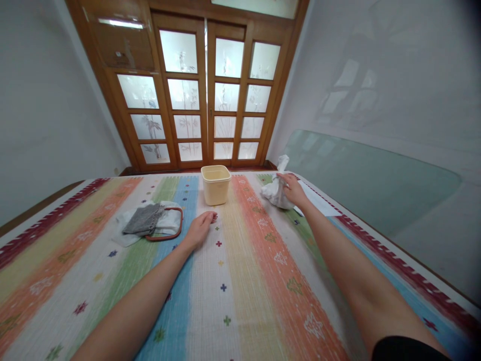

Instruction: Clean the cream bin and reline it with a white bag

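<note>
My right hand (293, 189) grips a white plastic bag (276, 193) near its gathered neck at the far right of the table. The top of the bag sticks up above my fingers, and its rounded lower part rests on the cloth. My left hand (202, 228) lies on the tablecloth with its fingers curled in; nothing shows in it. Just beyond that hand stands a cream plastic tub (216, 188) without a lid. To its left lies a folded grey cloth (144, 219) over white material, beside a brown rounded frame (182, 223).
A striped tablecloth (240, 281) covers the table. White paper (319, 199) lies behind my right wrist. A pale glass-like panel (368, 175) lines the right wall, and wooden doors with frosted panes (226, 95) stand beyond the far edge.
</note>
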`<state>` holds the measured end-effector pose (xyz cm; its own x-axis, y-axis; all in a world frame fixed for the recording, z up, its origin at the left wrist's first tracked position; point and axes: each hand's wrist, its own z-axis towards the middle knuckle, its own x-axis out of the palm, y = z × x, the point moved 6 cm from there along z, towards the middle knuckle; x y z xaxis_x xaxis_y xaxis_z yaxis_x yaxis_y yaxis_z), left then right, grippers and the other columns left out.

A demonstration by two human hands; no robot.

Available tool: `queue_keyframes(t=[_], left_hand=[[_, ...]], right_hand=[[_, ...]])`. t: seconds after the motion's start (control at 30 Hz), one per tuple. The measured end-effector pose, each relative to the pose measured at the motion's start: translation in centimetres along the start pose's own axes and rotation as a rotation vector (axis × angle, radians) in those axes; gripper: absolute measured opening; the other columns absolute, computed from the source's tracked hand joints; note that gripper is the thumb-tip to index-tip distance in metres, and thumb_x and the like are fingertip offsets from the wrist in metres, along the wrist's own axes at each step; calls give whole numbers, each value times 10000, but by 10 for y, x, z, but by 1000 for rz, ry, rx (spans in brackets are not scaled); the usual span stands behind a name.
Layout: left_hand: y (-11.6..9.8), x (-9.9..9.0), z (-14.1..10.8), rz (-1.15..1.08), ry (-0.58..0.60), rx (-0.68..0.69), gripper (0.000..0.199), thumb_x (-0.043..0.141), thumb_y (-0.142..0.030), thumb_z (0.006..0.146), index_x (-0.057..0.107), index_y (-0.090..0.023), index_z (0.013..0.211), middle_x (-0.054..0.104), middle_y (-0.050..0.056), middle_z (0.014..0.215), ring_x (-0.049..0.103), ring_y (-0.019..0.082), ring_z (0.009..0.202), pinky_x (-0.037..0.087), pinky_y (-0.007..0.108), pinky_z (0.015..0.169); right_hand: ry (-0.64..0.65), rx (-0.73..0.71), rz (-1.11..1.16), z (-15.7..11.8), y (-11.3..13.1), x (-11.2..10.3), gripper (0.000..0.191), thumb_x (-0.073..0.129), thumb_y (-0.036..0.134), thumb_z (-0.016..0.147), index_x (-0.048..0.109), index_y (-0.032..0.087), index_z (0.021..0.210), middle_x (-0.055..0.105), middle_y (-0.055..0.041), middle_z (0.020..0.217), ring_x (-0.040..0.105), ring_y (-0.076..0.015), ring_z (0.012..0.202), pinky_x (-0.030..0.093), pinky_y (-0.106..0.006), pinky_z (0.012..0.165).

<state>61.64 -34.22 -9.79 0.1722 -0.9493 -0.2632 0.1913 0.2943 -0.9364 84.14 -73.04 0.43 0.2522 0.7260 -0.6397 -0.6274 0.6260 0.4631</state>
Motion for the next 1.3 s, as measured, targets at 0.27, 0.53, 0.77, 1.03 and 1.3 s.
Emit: queue_keyframes(t=[0.27, 0.53, 0.77, 1.03, 1.3], left_hand=[[3, 2, 2, 33, 18, 5, 491, 418, -549, 1045, 727, -184, 1159, 772, 98, 1159, 720, 225, 1075, 539, 384, 1039], [0, 2, 0, 74, 19, 3, 497, 399, -549, 1040, 737, -193, 1112, 776, 94, 1150, 721, 231, 1079, 542, 383, 1033], [4, 2, 0, 96, 29, 7, 500, 398, -551, 1041, 745, -196, 1097, 776, 93, 1150, 719, 231, 1072, 543, 379, 1026], [-5, 2, -3, 161, 43, 20, 488, 397, -538, 1043, 747, -200, 1075, 775, 85, 1128, 707, 232, 1069, 533, 362, 1015], [-13, 1, -4, 206, 44, 22, 451, 424, -521, 1032, 750, -210, 1053, 779, 82, 1132, 703, 247, 1087, 528, 368, 1005]], right_hand=[[-198, 117, -248, 23, 25, -31, 419, 517, 549, 984, 730, 188, 992, 668, -148, 1129, 630, -272, 1012, 494, -426, 1006], [-16, 240, -169, 76, 4, -11, 500, 517, 551, 978, 754, 159, 1178, 751, -139, 1192, 664, -296, 1110, 506, -389, 977], [304, 334, -341, 72, -28, 30, 697, 631, 710, 874, 712, 183, 1323, 720, -156, 1344, 672, -348, 1219, 504, -410, 1028], [467, 442, -533, 40, -46, 53, 873, 758, 651, 762, 562, 163, 1460, 666, -213, 1403, 648, -415, 1257, 528, -512, 995], [352, 491, -617, 24, -23, 49, 654, 690, 445, 832, 552, 158, 1404, 720, -214, 1250, 698, -364, 1122, 550, -456, 885]])
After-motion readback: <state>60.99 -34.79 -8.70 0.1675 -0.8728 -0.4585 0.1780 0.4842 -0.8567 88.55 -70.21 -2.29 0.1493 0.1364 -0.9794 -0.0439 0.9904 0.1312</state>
